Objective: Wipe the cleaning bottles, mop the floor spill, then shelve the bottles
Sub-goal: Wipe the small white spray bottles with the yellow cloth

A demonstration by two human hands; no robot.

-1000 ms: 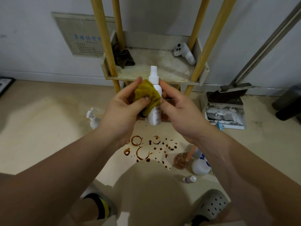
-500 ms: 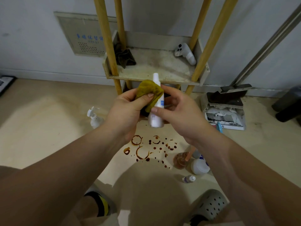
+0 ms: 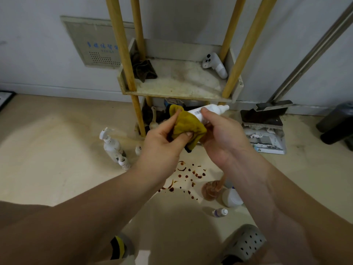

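Observation:
My right hand [image 3: 221, 138] grips a white spray bottle [image 3: 208, 110], now tilted almost flat with its nozzle pointing right. My left hand [image 3: 164, 138] holds a yellow cloth [image 3: 186, 125] bunched round the bottle's lower end. Below my hands a brown spill [image 3: 188, 176] of drops and rings marks the floor. A dirty pump bottle [image 3: 110, 145] and two small bottles [image 3: 124, 163] stand left of it. At the right of the spill lie a white round bottle [image 3: 232, 197], a brownish glass bottle [image 3: 211, 190] and a tiny bottle [image 3: 220, 212].
A stained shelf [image 3: 179, 87] on yellow wooden posts stands against the wall, with a dark rag [image 3: 145, 68] and a white controller [image 3: 214, 65] on it. A dustpan with brush [image 3: 264, 129] sits at the right. My feet in clogs [image 3: 244, 243] are at the bottom edge.
The bottle has turned from upright to nearly horizontal, nozzle to the right. The cloth has slid from the bottle's upper part down over its base. Both hands have shifted slightly.

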